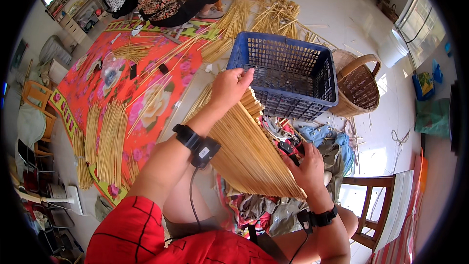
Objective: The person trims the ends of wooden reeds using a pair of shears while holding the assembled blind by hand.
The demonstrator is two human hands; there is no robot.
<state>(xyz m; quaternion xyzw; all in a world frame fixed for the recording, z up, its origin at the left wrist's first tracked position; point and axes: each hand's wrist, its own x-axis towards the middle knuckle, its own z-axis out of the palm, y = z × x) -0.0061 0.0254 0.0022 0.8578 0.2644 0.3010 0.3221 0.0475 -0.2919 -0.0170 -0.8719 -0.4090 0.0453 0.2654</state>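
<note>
A panel of pale bamboo strips laid side by side [246,149] slopes across my lap. My left hand [230,87] grips the panel's far upper end, fingers curled over the strip tips. My right hand [308,164] rests at the panel's near right edge, closed around a dark-handled tool [288,149] whose tip is hidden. Both wrists wear black bands with cables.
A blue plastic crate [293,51] stands just beyond the panel, a woven basket [359,85] to its right. Bundles of bamboo sticks [110,139] lie on a red floral mat. Two people sit at the far end. A wooden chair [376,200] is at my right.
</note>
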